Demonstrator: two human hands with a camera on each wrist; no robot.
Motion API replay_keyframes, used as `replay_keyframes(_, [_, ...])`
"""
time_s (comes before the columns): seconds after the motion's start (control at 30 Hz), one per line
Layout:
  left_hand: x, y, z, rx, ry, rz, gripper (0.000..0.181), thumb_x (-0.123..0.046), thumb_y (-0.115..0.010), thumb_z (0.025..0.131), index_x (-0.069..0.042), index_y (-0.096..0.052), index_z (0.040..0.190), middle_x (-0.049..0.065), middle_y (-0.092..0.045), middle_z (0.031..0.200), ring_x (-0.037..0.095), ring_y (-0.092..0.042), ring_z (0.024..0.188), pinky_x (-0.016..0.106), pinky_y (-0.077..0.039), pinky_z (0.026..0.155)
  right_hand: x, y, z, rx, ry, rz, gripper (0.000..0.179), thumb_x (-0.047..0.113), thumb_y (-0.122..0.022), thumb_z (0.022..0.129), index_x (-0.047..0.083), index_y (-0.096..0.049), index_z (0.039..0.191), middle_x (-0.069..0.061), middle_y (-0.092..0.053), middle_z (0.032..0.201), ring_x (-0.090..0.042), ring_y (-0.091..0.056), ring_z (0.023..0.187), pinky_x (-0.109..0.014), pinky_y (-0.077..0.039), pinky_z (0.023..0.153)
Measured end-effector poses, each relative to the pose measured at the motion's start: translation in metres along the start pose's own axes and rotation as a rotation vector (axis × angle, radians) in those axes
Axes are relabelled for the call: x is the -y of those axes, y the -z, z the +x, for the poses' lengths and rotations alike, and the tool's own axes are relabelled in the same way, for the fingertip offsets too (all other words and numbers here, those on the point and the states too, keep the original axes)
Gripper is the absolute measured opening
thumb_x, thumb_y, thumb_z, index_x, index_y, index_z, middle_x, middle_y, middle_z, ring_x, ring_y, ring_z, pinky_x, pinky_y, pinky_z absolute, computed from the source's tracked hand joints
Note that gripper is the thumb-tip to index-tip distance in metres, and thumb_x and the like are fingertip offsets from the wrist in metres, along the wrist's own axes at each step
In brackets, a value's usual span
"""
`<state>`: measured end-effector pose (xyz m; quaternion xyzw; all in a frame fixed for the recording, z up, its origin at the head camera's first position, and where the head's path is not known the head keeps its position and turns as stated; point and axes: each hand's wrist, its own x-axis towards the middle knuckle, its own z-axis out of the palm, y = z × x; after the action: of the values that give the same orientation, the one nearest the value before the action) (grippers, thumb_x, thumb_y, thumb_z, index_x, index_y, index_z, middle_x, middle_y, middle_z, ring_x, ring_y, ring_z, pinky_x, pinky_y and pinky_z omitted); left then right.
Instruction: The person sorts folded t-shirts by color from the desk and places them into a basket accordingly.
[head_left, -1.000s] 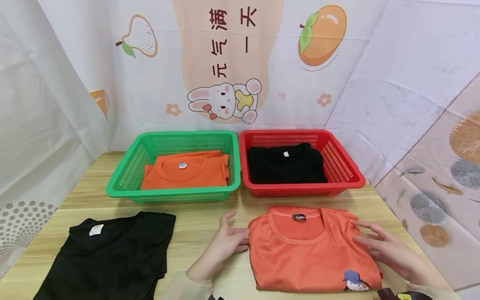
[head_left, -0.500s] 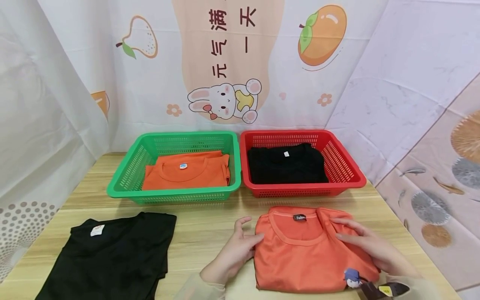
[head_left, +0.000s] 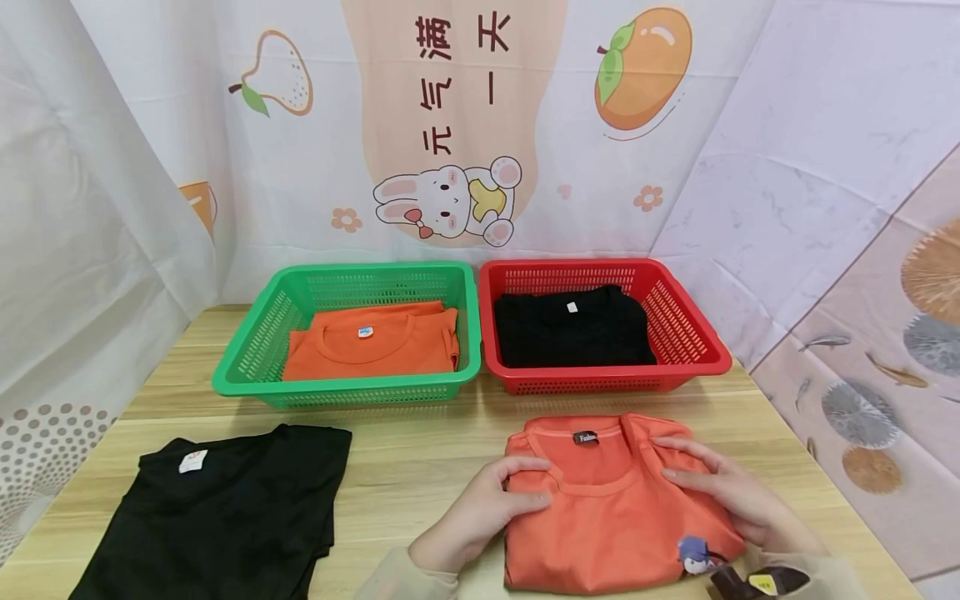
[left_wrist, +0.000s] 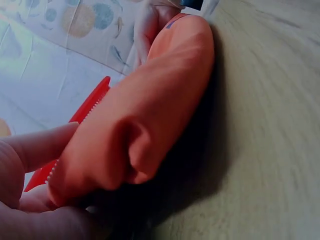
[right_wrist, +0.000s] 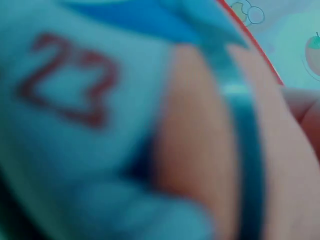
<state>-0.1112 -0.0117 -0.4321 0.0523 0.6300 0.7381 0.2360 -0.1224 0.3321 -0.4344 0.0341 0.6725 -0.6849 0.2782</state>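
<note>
A folded orange T-shirt [head_left: 600, 533] with a round neck and a dark label lies at the front right of the table. My left hand [head_left: 483, 508] grips its left side, two digits on top of the cloth. In the left wrist view, that hand's fingers [left_wrist: 45, 145] pinch the folded edge, and the shirt [left_wrist: 150, 90] bulges away from them. On the right side, my right hand [head_left: 731, 496] holds the other edge, its fingers over the cloth. The right wrist view is filled by the shirt's blurred cartoon print [right_wrist: 70, 80] with a red "23".
A green basket [head_left: 345, 392] holding a folded orange T-shirt [head_left: 375, 354] stands behind, beside a red basket [head_left: 600, 375] with a folded black T-shirt [head_left: 573, 333]. Another black T-shirt [head_left: 217, 508] lies at the front left. Printed curtains hang around the wooden table [head_left: 405, 450].
My left hand has moved right and onto the shirt's left edge. My right hand has come inward over the right edge. The shirt is now squeezed narrower, its neckline creased.
</note>
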Motion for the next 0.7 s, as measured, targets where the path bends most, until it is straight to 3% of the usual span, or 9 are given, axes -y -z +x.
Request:
replay_keyframes(0.1, [-0.001,-0.001,0.000,-0.034,-0.018,0.035,0.039,-0.001,-0.075,0.081,-0.002,-0.068,0.119,0.006,-0.066,0.123,0.007,-0.060,0.101,0.019,-0.052,0.081,-0.001,-0.002,0.000,0.037,0.006,0.045,0.040,0.015,-0.053,0.103,0.045,-0.060,0.129,0.019,-0.056,0.121,-0.010,-0.064,0.108,-0.035,-0.056,0.091])
replay_keyframes(0.37, [-0.007,0.001,-0.003,-0.085,-0.046,-0.045,0.046,0.007,-0.074,0.079,-0.001,-0.066,0.123,0.014,-0.064,0.127,0.018,-0.065,0.106,0.031,-0.056,0.088,0.002,-0.003,0.001,0.196,0.111,0.156,0.045,0.005,-0.042,0.105,0.035,-0.065,0.130,0.015,-0.066,0.124,-0.009,-0.066,0.108,-0.030,-0.056,0.090])
replay_keyframes(0.7, [-0.028,0.018,-0.012,-0.106,-0.114,0.002,0.047,0.005,-0.072,0.082,-0.001,-0.064,0.128,0.016,-0.063,0.130,0.017,-0.064,0.108,0.027,-0.054,0.088,0.015,-0.007,-0.004,0.162,0.196,0.150,0.047,0.002,-0.041,0.104,0.031,-0.065,0.131,0.022,-0.062,0.127,-0.004,-0.064,0.111,-0.028,-0.056,0.090])
